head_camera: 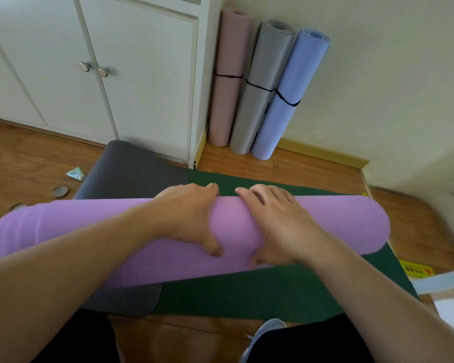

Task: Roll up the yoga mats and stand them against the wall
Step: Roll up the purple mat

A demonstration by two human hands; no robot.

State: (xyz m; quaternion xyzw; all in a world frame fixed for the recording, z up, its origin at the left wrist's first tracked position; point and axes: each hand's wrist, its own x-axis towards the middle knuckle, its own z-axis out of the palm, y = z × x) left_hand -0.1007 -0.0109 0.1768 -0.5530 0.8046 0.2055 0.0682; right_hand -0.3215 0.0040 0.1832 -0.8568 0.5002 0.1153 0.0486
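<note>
Purple mat: rolled into a thick tube, lying crosswise near the camera, across the dark grey mat on the left and the green mat on the right; no strap is seen on it.
Left hand: laid over the top of the roll near its middle, fingers curled over the far side, thumb on the near side; the roll is grasped, probably so it cannot spring open.
Right hand: just right of the left hand, fingers draped over the far side, thumb tucked low at the near side; the roll is gripped here too.
Why mid-roll: both hands are kept close together at the centre, likely for even pressure along the tube.
Flat mats: grey and green lie unrolled on the wooden floor, side by side, edges touching; both remain to be rolled.
Standing mats: pink roll, light grey roll and blue roll are leaned side by side in the far corner between the white cabinet and the wall, each bound by a black band so the rolls stay closed.
Progress: three mats judged done, purple rolled but not yet stood up.
Next: purple roll likely to be lifted and stood right of the blue one; unrolling is a risk if the grip is loosened.
Floor clutter: small round lids and a foil scrap lie far left.
</note>
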